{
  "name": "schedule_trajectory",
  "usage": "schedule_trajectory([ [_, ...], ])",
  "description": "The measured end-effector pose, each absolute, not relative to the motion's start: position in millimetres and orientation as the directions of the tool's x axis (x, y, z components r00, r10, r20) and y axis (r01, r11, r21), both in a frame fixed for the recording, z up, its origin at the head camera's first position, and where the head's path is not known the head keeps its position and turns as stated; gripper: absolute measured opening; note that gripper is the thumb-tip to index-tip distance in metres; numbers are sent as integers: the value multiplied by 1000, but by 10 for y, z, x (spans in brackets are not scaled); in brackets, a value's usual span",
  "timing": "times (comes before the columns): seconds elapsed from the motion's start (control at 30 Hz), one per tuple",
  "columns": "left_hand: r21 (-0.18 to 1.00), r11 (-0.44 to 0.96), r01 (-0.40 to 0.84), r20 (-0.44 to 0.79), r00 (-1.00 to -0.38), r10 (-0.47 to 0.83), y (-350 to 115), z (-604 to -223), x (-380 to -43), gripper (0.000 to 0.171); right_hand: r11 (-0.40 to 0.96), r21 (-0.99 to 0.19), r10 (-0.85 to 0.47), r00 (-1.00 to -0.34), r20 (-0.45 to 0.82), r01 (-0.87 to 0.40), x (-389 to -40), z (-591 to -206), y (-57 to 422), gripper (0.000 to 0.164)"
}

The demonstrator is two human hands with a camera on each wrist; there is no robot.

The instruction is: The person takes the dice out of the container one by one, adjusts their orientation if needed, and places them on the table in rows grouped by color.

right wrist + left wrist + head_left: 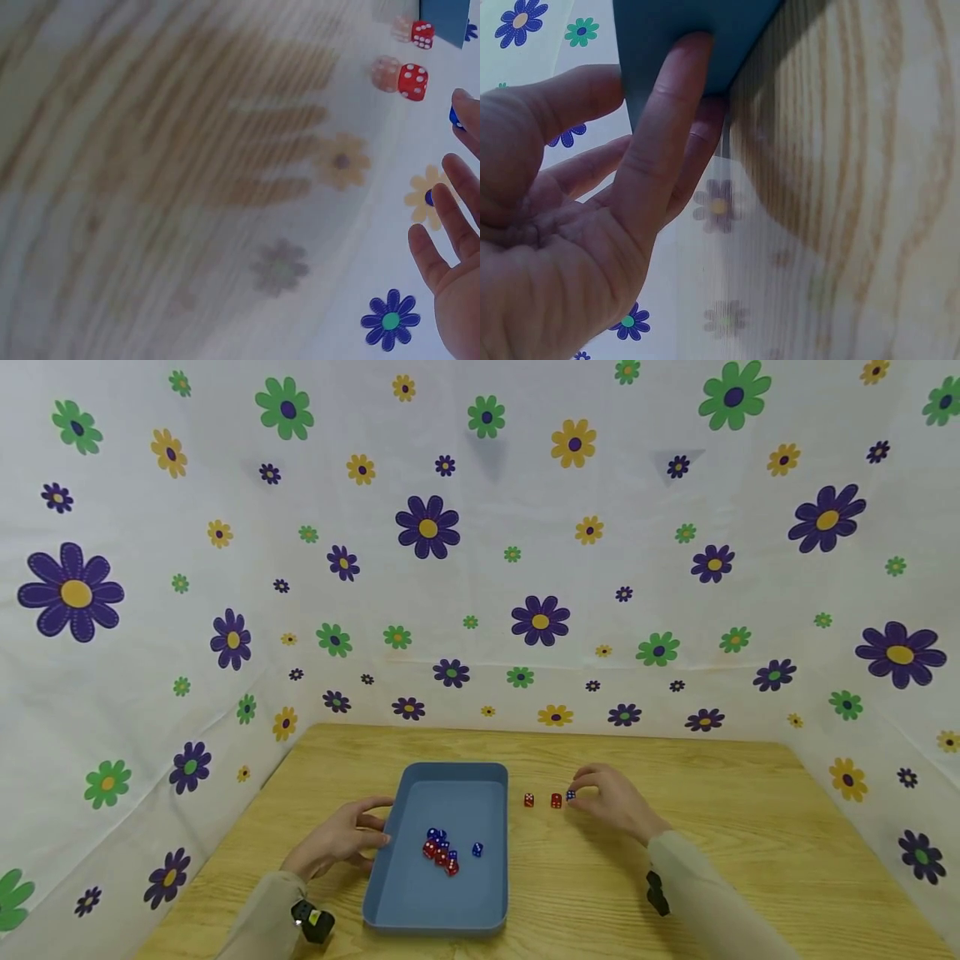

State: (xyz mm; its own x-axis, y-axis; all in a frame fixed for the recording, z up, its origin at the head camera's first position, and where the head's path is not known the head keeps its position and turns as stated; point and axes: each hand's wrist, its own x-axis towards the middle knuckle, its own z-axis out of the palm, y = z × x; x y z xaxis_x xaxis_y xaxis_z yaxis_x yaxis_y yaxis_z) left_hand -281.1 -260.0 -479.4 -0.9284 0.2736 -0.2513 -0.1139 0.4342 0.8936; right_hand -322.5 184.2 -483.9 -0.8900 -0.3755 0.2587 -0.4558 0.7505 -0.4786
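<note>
A blue tray (480, 902) lies on the table with a cluster of red dice (441, 857) and blue dice (432, 833) in it, plus a lone blue die (477, 849) nearer its right wall. My left hand (343, 838) rests its fairly straight fingers (656, 142) against the tray's outer left wall (660, 30). To the right of the tray, my right hand (615, 800) pinches a blue die (571, 795) between thumb and index finger; its other fingers (454, 217) are spread. Two red dice (556, 801) sit in a row just left of that hand.
The wooden table (675, 877) extends to a white flowered cloth (480, 585) at the back and both sides. A dark wrist device (313, 920) is on the left sleeve and another (657, 893) on the right.
</note>
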Motion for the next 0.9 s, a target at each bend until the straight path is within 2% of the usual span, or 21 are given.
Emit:
schedule_trajectory([
  [0.43, 900, 421, -114, -252, -923, 290, -2629, -4810, -2850, 67, 752, -564, -307, -939, 157, -340, -3316, -4970, 1979, 10],
  [0.67, 890, 440, -119, -263, -923, 282, -2622, -4789, -2826, 68, 765, -540, -326, -934, 145, -351, -3354, -4989, 1929, 9],
  [0.9, 890, 440, -118, -263, -921, 287, -2608, -4774, -2813, 67, 800, -513, -289, -949, 126, -312, -3360, -4994, 1861, 11],
])
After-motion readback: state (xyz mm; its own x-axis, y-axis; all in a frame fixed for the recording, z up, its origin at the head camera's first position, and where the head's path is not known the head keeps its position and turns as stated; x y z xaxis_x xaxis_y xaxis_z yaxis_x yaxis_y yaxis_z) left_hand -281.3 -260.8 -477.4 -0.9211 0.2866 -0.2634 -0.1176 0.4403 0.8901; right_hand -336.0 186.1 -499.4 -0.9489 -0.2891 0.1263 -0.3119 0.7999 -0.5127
